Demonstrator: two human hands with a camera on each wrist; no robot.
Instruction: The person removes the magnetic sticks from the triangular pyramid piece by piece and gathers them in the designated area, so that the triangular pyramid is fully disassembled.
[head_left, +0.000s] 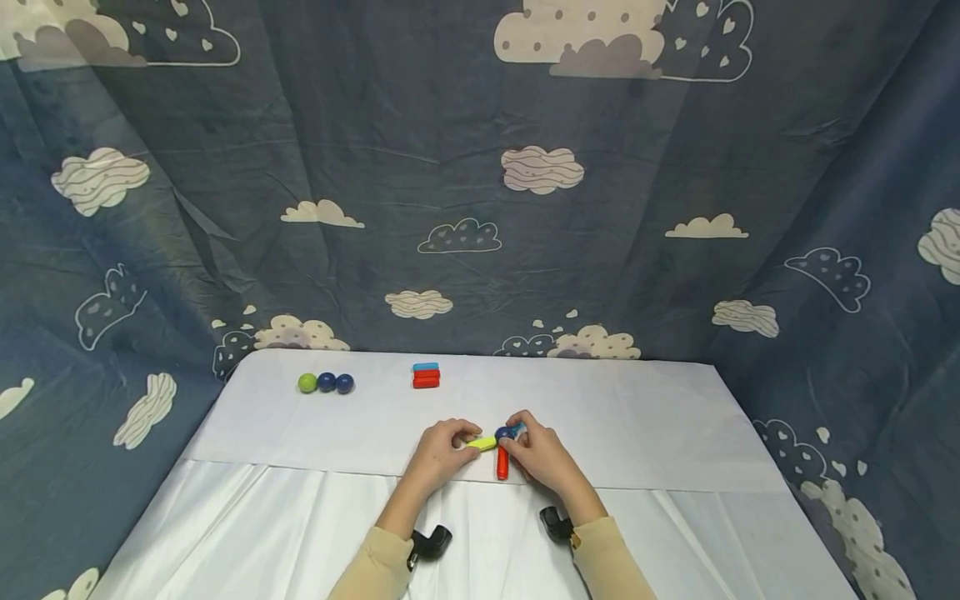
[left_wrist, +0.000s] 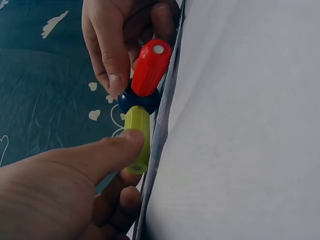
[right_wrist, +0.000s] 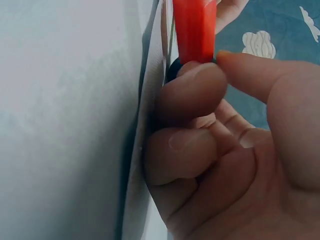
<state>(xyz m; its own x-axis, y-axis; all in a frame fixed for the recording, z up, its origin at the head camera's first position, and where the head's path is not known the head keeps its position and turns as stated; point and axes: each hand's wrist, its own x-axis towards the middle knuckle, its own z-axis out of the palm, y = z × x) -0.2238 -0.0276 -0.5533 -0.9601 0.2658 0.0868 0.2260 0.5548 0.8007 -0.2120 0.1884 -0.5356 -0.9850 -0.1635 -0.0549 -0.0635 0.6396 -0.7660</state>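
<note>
My left hand (head_left: 441, 454) pinches a yellow-green magnetic rod (head_left: 482, 444) between thumb and fingers. One end of that rod meets a dark blue ball (left_wrist: 125, 102). A red rod (left_wrist: 150, 67), with a round silvery spot on its end, also joins the ball and points toward my body in the head view. My right hand (head_left: 542, 454) holds the ball with thumb and fingertips. Part of a light blue rod (head_left: 518, 428) shows on the ball's far right, mostly covered by that hand. The right wrist view shows the red rod (right_wrist: 195, 30) beyond the fingers.
Farther back on the white-covered table (head_left: 637, 425), a green ball (head_left: 307, 382) and two dark blue balls (head_left: 335, 382) sit in a row at left. A light blue rod (head_left: 425, 367) and two red rods (head_left: 426, 379) lie side by side near the middle. Dark cloud-print fabric surrounds the table.
</note>
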